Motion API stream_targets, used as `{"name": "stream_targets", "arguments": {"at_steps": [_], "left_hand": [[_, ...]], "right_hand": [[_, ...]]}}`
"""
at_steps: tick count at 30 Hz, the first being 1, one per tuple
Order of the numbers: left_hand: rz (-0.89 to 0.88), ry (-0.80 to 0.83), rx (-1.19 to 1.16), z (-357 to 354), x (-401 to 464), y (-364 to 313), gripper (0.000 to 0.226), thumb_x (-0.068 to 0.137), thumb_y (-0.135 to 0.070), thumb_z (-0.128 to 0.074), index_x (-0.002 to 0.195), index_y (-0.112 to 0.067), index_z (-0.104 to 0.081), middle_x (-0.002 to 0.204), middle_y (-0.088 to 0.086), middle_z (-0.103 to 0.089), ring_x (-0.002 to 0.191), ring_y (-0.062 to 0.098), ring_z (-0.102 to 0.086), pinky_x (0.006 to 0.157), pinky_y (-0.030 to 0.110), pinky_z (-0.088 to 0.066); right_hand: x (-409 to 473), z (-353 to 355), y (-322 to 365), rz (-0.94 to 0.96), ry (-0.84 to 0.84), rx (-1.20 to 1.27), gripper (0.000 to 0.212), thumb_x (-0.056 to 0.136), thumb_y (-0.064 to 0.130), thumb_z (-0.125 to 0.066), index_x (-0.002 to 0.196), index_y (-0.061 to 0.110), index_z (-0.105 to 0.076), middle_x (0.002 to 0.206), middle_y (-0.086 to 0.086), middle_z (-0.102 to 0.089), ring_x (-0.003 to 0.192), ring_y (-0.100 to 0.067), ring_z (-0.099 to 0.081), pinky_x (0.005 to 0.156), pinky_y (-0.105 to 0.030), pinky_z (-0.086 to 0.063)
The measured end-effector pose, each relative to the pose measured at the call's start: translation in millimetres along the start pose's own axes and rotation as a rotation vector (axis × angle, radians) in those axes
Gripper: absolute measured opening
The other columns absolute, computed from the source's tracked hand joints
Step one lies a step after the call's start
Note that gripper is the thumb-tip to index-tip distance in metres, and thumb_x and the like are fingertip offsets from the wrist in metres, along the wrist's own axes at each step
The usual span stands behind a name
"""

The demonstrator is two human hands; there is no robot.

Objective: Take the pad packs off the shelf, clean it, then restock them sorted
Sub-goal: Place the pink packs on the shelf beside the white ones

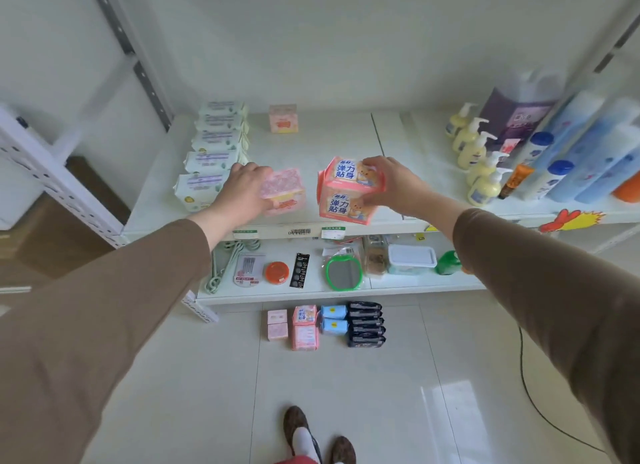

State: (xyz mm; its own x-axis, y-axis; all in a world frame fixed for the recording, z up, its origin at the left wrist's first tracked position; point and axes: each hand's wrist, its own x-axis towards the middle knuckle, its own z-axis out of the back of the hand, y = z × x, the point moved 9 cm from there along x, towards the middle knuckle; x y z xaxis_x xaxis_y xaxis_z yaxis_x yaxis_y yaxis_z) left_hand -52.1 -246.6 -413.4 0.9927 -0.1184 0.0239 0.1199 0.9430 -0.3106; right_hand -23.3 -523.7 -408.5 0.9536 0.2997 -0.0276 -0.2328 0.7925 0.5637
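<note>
My left hand [244, 191] grips a small pale pink pad pack [285, 191] at the front of the white shelf [332, 141]. My right hand [389, 183] holds a larger salmon pad pack [348, 195] with blue print, lifted slightly over the shelf's front edge. A row of white and green packs [213, 155] runs along the shelf's left side. One small pink box [283, 118] stands at the back. On the floor below lie more packs: pink ones [277, 325], a salmon one [304, 328], blue ones [333, 319] and black ones [365, 325].
Yellow pump bottles [476, 151], a purple jug [516, 113] and blue bottles [581, 151] crowd the shelf's right end. The lower shelf holds a green mirror [344, 273], an orange tin [277, 272] and a white box [411, 259]. A black cable [540, 411] crosses the floor tiles.
</note>
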Motion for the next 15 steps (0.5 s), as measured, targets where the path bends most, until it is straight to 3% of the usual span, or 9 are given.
{"name": "stream_targets", "arguments": {"at_steps": [4, 15], "left_hand": [[-0.001, 0.01, 0.008, -3, 33, 12, 0.069, 0.085, -0.034, -0.074, 0.143, -0.012, -0.045, 0.134, 0.012, -0.05, 0.126, 0.032, -0.036, 0.101, 0.037, -0.031], [0.019, 0.059, 0.049, -15, 131, 43, 0.067, 0.083, -0.028, -0.077, 0.139, -0.01, -0.047, 0.131, 0.013, -0.05, 0.121, 0.033, -0.039, 0.098, 0.036, -0.034]], "right_hand": [[45, 1, -7, -0.002, 0.008, 0.012, 0.088, 0.068, 0.041, -0.087, 0.143, 0.025, -0.045, 0.13, -0.001, -0.052, 0.108, -0.02, -0.056, 0.089, -0.032, -0.047], [140, -10, -21, -0.024, 0.026, -0.009, 0.087, 0.07, 0.035, -0.087, 0.144, 0.025, -0.043, 0.135, 0.002, -0.047, 0.108, -0.015, -0.053, 0.086, -0.027, -0.039]]}}
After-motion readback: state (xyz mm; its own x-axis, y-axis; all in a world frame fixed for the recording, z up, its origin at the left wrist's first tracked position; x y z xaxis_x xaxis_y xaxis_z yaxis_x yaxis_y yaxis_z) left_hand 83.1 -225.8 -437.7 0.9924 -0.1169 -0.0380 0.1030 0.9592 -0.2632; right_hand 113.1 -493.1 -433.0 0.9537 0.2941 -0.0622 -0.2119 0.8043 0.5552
